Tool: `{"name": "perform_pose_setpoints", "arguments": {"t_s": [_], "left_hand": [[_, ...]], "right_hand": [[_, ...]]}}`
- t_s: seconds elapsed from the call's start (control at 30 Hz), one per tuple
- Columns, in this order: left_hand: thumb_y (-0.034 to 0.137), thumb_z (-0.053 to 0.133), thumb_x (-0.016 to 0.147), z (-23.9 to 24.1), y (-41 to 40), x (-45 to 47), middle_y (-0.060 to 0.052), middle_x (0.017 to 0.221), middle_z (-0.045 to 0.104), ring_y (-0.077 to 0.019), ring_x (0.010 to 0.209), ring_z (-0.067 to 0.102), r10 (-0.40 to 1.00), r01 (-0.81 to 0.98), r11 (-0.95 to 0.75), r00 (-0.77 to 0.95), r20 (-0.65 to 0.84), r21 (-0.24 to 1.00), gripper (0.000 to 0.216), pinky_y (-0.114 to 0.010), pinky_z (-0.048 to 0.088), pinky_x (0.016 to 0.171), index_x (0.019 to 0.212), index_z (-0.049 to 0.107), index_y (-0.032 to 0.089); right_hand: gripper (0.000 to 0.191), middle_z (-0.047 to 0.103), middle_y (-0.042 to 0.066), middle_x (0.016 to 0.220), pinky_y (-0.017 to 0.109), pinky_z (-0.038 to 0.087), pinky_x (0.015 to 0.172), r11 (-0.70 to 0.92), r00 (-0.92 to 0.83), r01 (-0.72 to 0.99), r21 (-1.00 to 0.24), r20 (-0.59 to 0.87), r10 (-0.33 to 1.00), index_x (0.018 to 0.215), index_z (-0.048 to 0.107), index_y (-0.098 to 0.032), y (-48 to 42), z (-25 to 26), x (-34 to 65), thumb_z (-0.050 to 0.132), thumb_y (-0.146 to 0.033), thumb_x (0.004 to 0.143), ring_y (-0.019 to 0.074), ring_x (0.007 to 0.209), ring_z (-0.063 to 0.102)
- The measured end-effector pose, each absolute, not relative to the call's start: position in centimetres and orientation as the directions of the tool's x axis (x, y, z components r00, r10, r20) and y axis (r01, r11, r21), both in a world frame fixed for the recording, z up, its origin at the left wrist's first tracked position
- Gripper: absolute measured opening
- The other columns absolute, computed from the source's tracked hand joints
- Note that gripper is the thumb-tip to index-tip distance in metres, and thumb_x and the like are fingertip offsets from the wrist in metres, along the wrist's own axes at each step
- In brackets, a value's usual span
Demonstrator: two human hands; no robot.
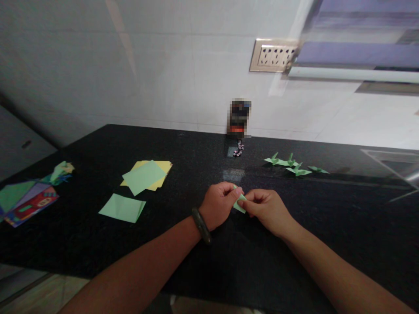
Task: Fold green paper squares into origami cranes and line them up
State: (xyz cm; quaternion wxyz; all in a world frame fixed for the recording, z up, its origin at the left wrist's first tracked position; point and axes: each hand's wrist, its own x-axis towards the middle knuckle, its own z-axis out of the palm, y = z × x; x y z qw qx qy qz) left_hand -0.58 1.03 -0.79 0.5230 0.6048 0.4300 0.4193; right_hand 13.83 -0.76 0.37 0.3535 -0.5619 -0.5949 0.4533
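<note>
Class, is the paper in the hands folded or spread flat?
Folded, it appears: the green paper shows as a small, narrow piece between left hand and right hand.

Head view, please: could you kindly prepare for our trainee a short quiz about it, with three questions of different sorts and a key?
1. True or false: the bangle is worn at the wrist of the left grip.
2. Choose one. The left grip and the right grip both hold:
A) a purple sheet
B) green paper
C) a socket
3. Fill in the missing word: the folded figures lie to the ____ of the yellow sheets.

Key: 1. True. 2. B. 3. Right.
</note>
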Motion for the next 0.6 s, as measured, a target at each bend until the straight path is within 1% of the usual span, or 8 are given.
{"name": "perform_pose_setpoints", "arguments": {"t_s": [0.13,0.37,0.47,0.6], "left_hand": [[0.036,0.053,0.075,-0.62,0.95,-0.61,-0.001,0.060,0.057,-0.0116,0.056,0.049,0.963,0.068,-0.063,0.266,0.043,0.996,0.026,-0.023,0.038,0.053,0.069,0.063,0.013],[0.034,0.056,0.072,-0.35,0.93,-0.62,-0.001,0.057,0.058,-0.0117,0.054,0.051,0.962,-0.014,0.037,0.272,-0.032,0.999,0.024,-0.024,0.039,0.054,0.067,0.064,0.012],[0.034,0.057,0.071,-0.45,0.99,-0.59,-0.002,0.057,0.059,-0.0128,0.055,0.054,0.954,-0.082,0.113,0.287,-0.085,0.990,0.024,-0.025,0.041,0.055,0.066,0.064,0.012],[0.034,0.060,0.068,-0.49,1.09,-0.52,-0.002,0.056,0.059,-0.0121,0.052,0.054,0.933,-0.208,0.245,0.315,-0.172,0.947,0.024,-0.026,0.043,0.055,0.065,0.062,0.011]], "right_hand": [[0.018,0.050,-0.004,0.044,0.020,0.031,0.043,-0.043,-0.129,0.346,-0.937,-0.093,0.987,0.051,0.055,-0.015,-0.74,0.27,13.87,0.063,-0.025,0.064,0.0066,0.042,0.041],[0.017,0.050,-0.004,0.045,0.020,0.030,0.043,-0.056,-0.151,0.342,-0.938,-0.114,0.982,0.053,0.056,-0.015,-0.75,0.03,13.88,0.063,-0.025,0.065,0.0064,0.042,0.041],[0.015,0.051,-0.004,0.046,0.019,0.031,0.043,-0.059,-0.169,0.332,-0.941,-0.121,0.978,0.054,0.056,-0.015,-0.72,0.07,13.86,0.062,-0.023,0.065,0.0061,0.042,0.042],[0.015,0.051,-0.004,0.046,0.019,0.031,0.042,-0.075,-0.184,0.289,-0.954,-0.132,0.974,0.054,0.055,-0.014,-0.65,0.04,13.77,0.062,-0.022,0.064,0.0057,0.041,0.042]]}}
